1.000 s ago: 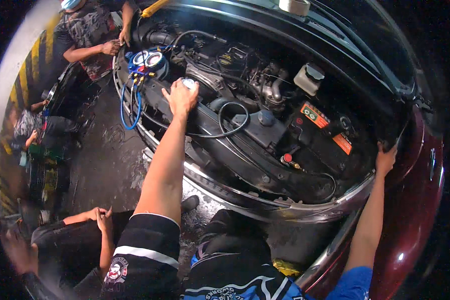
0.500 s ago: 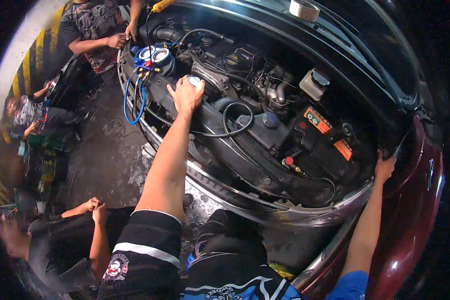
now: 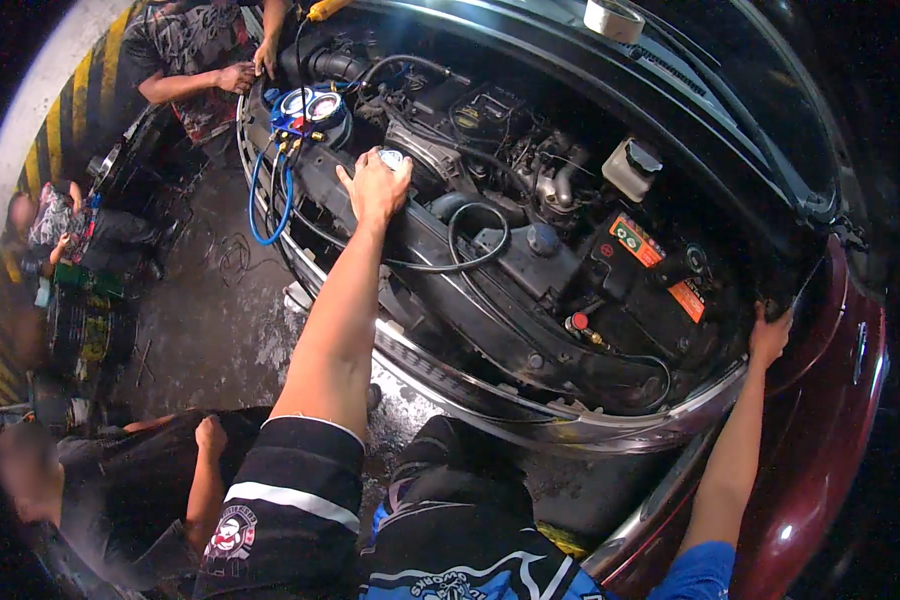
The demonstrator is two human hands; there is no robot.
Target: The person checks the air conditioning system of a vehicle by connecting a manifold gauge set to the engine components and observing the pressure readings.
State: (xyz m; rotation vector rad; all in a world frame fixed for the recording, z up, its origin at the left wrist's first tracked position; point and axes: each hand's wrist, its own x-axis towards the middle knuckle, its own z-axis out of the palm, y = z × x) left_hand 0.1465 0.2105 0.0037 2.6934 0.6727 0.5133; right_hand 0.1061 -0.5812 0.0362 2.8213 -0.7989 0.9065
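Lying clasped in the left hand, a round white-topped object; right hand (hold unclear) by the fender.

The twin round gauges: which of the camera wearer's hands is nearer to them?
Left. The left hand is just below and to the right of the gauges in the picture; the right hand is far across, by the red fender.

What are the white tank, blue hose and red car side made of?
The white tank looks like dull, milky plastic with rounded corners. The blue hose is maybe smooth rubber or plastic, since it bends in a loop. The red car side is probably glossy painted metal: bright lights shine off it.
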